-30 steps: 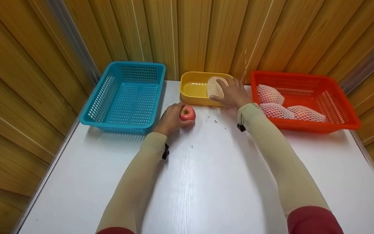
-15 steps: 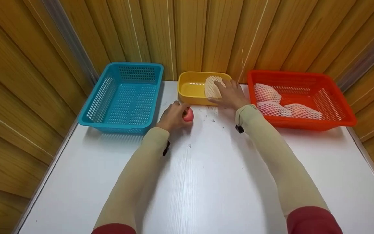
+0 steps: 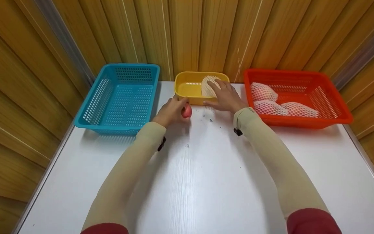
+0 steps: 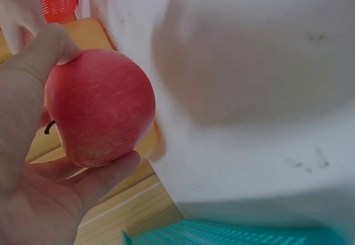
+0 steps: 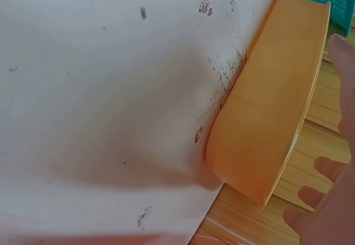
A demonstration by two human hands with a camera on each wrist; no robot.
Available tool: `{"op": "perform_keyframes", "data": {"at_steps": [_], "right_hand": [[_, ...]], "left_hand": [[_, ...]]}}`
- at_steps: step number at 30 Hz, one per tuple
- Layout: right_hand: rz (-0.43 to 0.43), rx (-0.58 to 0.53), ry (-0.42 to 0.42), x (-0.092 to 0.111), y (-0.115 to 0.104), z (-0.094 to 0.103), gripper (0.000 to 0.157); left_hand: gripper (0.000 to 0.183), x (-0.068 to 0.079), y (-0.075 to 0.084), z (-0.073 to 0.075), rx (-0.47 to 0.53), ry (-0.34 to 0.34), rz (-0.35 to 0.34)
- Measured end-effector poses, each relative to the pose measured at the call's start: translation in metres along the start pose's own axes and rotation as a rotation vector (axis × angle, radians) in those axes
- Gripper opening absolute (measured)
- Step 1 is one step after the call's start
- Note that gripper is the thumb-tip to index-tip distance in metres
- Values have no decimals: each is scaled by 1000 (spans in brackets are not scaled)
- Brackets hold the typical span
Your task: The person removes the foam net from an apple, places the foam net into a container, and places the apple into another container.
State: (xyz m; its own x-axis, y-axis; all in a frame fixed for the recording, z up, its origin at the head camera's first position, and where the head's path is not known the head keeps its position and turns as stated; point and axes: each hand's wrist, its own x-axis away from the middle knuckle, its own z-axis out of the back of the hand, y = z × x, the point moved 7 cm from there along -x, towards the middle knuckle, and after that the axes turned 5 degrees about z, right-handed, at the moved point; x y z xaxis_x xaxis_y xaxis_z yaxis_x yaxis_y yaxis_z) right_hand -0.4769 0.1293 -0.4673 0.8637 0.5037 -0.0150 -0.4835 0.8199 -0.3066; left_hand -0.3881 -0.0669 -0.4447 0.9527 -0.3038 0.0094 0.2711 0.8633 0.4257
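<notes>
Wood-panelled wall [image 3: 187, 35] behind white table [image 3: 213, 188]

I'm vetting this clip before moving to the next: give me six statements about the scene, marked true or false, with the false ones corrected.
1. The left hand holds a red apple. True.
2. The red apple is wrapped in netting. False: it is bare.
3. The yellow tub stands between the blue basket and the red basket. True.
4. The net-wrapped fruits lie in the blue basket. False: they lie in the red basket.
5. The right hand is at the yellow tub. True.
6. The head view shows two net-wrapped fruits. False: three.
</notes>
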Motion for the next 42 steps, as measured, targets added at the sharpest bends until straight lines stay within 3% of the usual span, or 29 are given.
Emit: {"op": "perform_keyframes", "data": {"at_steps": [10,21,33,42], "right_hand": [[59,11,33,4,-11,-6,96],[47,-31,25,6,-13,-10,96],[73,-52,45,11,-20,-12,100],[118,-76,76,13,-37,-13,98]], "left_hand": [[68,4,4,22,-106,25,-2],[73,8,-1,57,-68,67,34],[72,19,-26,89,-39,91,87],[69,35,-59,111,-31,149,125]]}}
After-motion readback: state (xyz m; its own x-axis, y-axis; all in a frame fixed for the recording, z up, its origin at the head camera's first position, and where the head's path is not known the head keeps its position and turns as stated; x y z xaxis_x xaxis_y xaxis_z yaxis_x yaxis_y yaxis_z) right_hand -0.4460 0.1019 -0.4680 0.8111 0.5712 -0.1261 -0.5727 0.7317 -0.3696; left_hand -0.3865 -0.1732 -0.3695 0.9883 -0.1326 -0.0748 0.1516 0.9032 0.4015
